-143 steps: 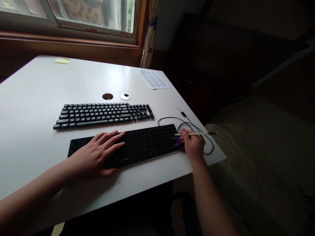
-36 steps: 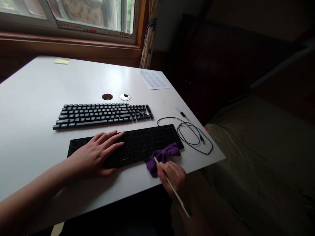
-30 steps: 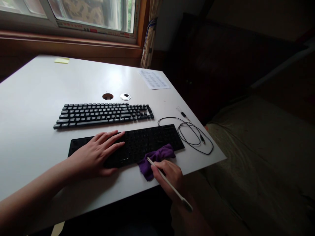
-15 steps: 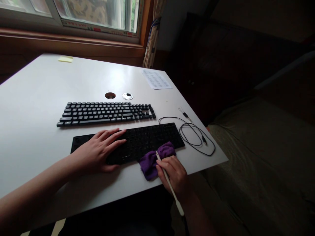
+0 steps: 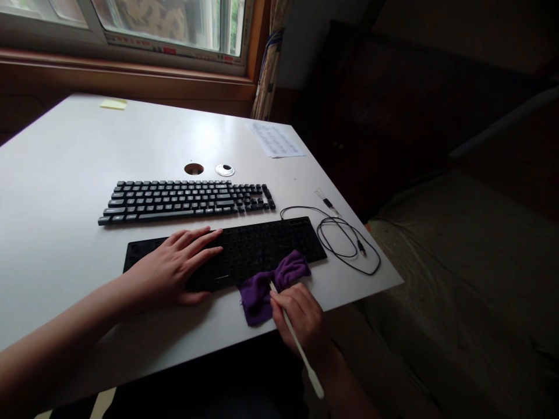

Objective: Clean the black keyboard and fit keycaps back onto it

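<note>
A person's left hand (image 5: pixel 177 267), fingers spread wide, lies palm down across one black keyboard base (image 5: pixel 262 247) on a white desk (image 5: pixel 144 145), while the right hand (image 5: pixel 301 317), curled around one slim white stick (image 5: pixel 301 352), angles in from the lower right. The stick's tip meets one purple cloth (image 5: pixel 257 294) overlapping the base's near edge. One block of keycaps (image 5: pixel 187 201) sits just behind.
</note>
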